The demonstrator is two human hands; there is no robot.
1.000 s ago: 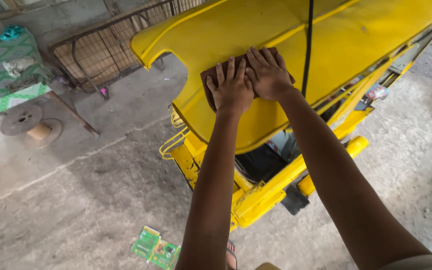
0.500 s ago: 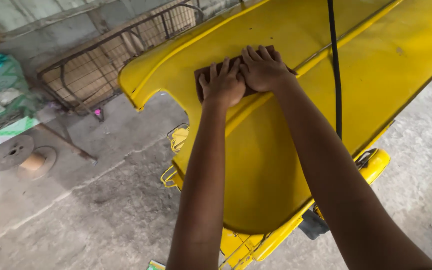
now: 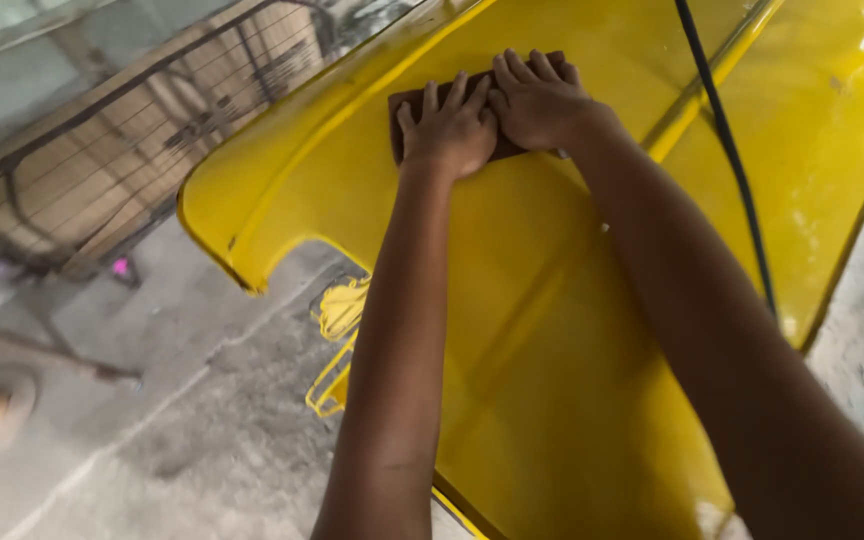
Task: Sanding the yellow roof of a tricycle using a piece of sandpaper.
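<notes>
My left hand [image 3: 449, 130] flat, fingers spread, palm pressing on brown sanding sheet [image 3: 407, 105]. My right hand [image 3: 537, 100] flat beside it, fingers extended, touching left, also pressing same sheet. No grip, just open palms down. Sheet lies under both hands, edge showing left of my left fingers. Beneath sheet: glossy yellow panel [image 3: 552, 330]. Black cable [image 3: 727, 150] right of right hand. Wire cage [image 3: 102, 160] far left, concrete floor [image 3: 202, 420] below.

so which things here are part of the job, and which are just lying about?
In use: left hand and right hand, both flat on the dark brown rubbing pad; glossy yellow curved panel.
Lying about: rusty wire mesh frame; black cable.
</notes>
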